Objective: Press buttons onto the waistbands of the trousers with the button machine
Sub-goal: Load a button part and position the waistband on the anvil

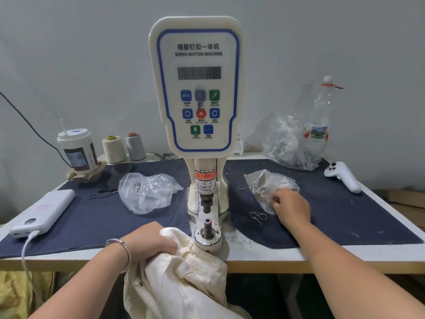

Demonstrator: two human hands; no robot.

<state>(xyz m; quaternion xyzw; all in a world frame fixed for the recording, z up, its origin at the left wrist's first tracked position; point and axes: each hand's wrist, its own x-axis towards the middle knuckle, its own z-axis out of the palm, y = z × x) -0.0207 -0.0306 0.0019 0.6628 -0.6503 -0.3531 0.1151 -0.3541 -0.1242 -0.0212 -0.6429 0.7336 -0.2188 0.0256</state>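
The white servo button machine [197, 88] stands at the table's middle, its lower die post [208, 223] bare under the black punch [207, 202]. My left hand [151, 238] grips the bunched waistband of cream trousers [181, 277], just left of the die base; the trousers hang over the table's front edge. My right hand [291, 207] reaches into the mouth of a clear bag of small metal button parts [266, 186] to the right of the machine, fingers curled at the pieces. What the fingertips hold is hidden.
A second clear bag of parts [147, 192] lies left of the machine. A power bank [43, 212], a paper cup [77, 149] and two thread cones [123, 147] sit at the left. A crumpled bag, a plastic bottle [320, 120] and a white controller [342, 177] are at the right.
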